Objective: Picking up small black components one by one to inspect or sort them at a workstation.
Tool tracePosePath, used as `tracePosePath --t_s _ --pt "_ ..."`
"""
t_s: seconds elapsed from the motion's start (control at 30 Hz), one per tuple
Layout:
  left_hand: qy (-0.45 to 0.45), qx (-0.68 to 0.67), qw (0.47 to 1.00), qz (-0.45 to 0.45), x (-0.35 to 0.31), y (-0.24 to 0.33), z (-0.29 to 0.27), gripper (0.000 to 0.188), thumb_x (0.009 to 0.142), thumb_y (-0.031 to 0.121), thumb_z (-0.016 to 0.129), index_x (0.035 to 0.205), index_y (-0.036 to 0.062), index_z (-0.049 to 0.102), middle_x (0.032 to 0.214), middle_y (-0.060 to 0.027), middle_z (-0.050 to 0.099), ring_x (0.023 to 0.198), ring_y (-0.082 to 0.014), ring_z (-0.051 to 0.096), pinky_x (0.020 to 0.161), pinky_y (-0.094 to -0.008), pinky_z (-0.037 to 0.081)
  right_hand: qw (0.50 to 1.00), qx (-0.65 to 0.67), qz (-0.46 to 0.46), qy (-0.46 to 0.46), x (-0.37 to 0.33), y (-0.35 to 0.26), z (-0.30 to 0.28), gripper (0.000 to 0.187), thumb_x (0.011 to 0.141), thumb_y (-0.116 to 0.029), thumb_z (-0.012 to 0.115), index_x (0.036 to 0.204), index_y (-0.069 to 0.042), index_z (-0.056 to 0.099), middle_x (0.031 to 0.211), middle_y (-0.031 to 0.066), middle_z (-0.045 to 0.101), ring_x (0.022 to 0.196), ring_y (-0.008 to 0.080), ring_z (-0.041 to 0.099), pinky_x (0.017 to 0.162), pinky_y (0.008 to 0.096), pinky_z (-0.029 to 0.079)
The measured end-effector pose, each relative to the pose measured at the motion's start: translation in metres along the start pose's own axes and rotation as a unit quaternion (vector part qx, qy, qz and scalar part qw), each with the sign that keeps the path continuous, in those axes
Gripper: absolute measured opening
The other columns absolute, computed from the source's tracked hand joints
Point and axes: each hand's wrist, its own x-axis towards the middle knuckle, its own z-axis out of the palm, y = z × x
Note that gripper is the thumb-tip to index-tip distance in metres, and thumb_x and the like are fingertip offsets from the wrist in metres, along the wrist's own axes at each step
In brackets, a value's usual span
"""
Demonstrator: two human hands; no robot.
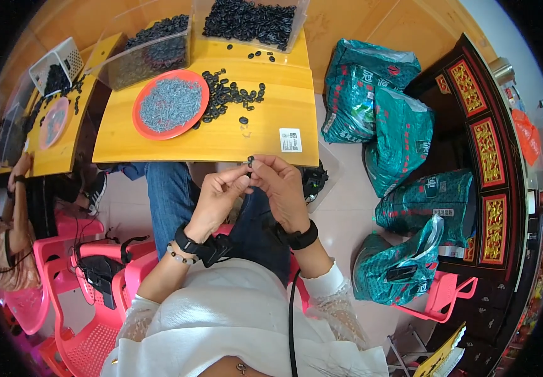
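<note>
Held just above the lap, a small black piece [250, 161] is pinched in the grip of the right hand [281, 188], between thumb and forefinger. The left hand [217, 196] meets it with fingertips drawn together; whether that grip also has hold of the piece, or of something else, cannot be told. The fingertip pinch seems to suit so small a part, and the hands' closeness would let one steady what the other holds.

Beyond the hands lies the near edge of the yellow surface [158, 151], a white label [290, 140] stuck near its corner. Farther in, a red plate [205, 94] contains a heap of grey screws [171, 103], its rim likely there to stop them rolling away. Loose black pieces [221, 94] are scattered along its right side, probably spread out for easy picking within arm's reach. Behind stand two clear bins, one [190, 41] at the left and one [299, 36] at the far edge, both heaped with black parts, set back perhaps as bulk stock.
</note>
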Motion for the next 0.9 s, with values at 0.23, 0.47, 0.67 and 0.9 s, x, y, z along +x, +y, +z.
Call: tracePosePath --t_s 0.23,0.47,0.67,0.9 --pt "0.017 -0.086 0.995 -0.053 -0.001 -0.001 -0.002 0.027 0.086 0.008 0.062 0.111 -0.0025 0.061 0.094 -0.0109 0.067 0.087 -0.0135 0.064 0.074 -0.0243 0.051 1.000 0.007 0.008 -0.014 -0.002 -0.002 0.001 0.016 0.086 -0.009 0.061 0.100 0.000 0.061 0.087 0.0032 0.063 0.073 0.0072 0.059 0.068 0.0202 0.049" --pt "0.037 -0.125 0.986 -0.106 -0.003 0.006 -0.001 0.026 0.085 0.007 0.063 0.109 -0.0038 0.062 0.094 -0.0120 0.067 0.087 -0.0150 0.064 0.075 -0.0259 0.051 0.999 -0.033 -0.003 -0.011 -0.003 -0.001 0.002 0.018 0.086 -0.008 0.062 0.101 0.001 0.061 0.087 0.0036 0.063 0.073 0.0075 0.059 0.067 0.0201 0.049" --pt "0.038 -0.102 0.990 -0.084 -0.005 0.006 0.001 0.028 0.083 0.004 0.065 0.109 -0.0041 0.062 0.096 -0.0090 0.066 0.084 -0.0131 0.063 0.073 -0.0251 0.051 1.000 -0.019 -0.010 -0.018 -0.005 -0.005 0.002 0.019 0.085 -0.008 0.062 0.102 0.002 0.061 0.088 0.0049 0.064 0.072 0.0076 0.059 0.066 0.0199 0.049" --pt "0.131 0.318 0.899 0.270 -0.010 0.025 0.007 0.035 0.071 -0.004 0.071 0.106 0.0010 0.065 0.092 -0.0077 0.059 0.069 -0.0121 0.058 0.064 -0.0231 0.048 0.984 -0.158 -0.079 0.019 -0.014 -0.024 0.010 0.015 0.084 -0.006 0.062 0.097 0.002 0.063 0.082 0.0036 0.064 0.069 0.0064 0.057 0.062 0.0182 0.045"
